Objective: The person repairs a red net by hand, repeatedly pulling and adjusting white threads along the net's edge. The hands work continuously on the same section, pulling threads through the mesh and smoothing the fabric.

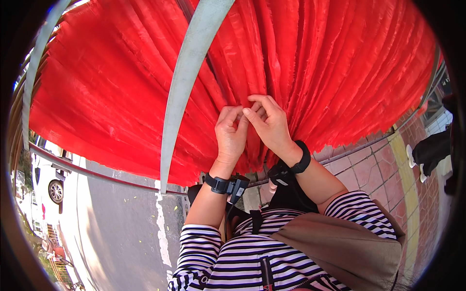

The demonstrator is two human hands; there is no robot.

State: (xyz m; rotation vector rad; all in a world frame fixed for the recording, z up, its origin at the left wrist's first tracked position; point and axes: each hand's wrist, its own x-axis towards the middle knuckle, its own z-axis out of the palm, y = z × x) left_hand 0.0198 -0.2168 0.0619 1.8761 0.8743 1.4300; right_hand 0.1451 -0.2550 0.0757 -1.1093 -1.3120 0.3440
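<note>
Fabric [335, 72], red: under and beyond my left hand [229, 135] and right hand [273, 125], both equally near, its pleating fanning away from me, fingertips [247, 111] close together, whether clamped on it I cannot tell.

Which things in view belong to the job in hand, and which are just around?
In the job:
left hand and right hand, fingertips close together
red pleated fabric at the fingers
grey curved strip across it, probably

Just around:
white vehicle, left
another person's shoes, right
black wristband, worn
</note>
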